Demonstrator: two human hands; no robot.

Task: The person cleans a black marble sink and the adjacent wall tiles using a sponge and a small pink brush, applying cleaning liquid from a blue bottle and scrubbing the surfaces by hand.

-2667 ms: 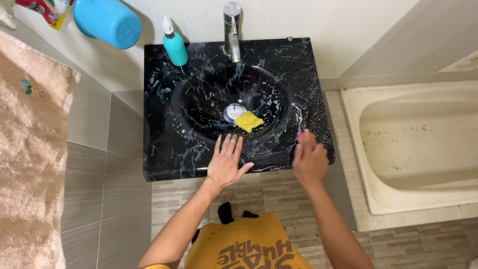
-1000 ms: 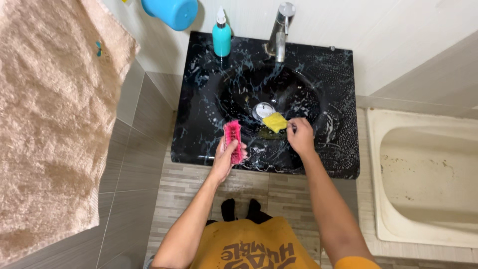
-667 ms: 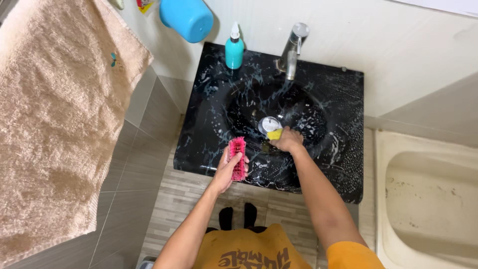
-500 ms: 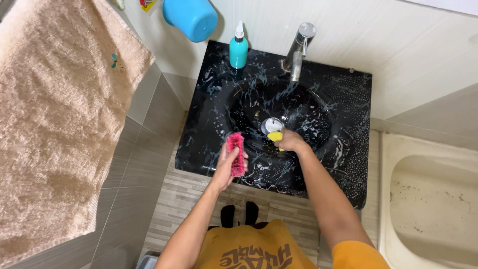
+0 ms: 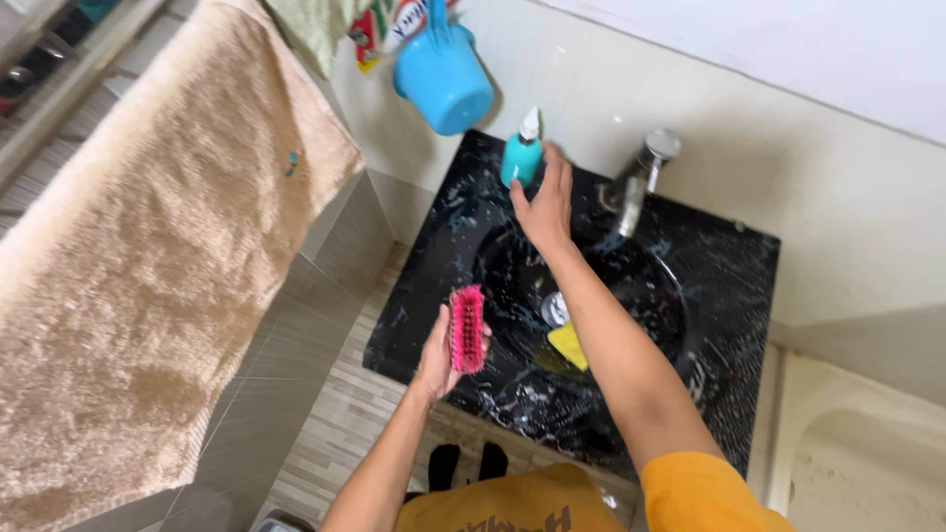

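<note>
The left hand (image 5: 440, 357), at the lower middle of the frame, grips a pink brush (image 5: 467, 329) over the near edge of the black sink (image 5: 724, 325). The right hand (image 5: 545, 204), open with fingers spread, reaches just beside the teal soap bottle (image 5: 521, 156) at the upper middle. A yellow sponge (image 5: 568, 345) lies in the basin by the drain

The left hand (image 5: 440, 357) grips a pink bristle scrub brush (image 5: 467, 329) over the soapy black marbled sink (image 5: 734, 325). The right hand (image 5: 544, 202), fingers spread, reaches beside the teal pump bottle (image 5: 520, 156), perhaps touching it. A yellow sponge (image 5: 569, 345) lies in the basin.
</note>
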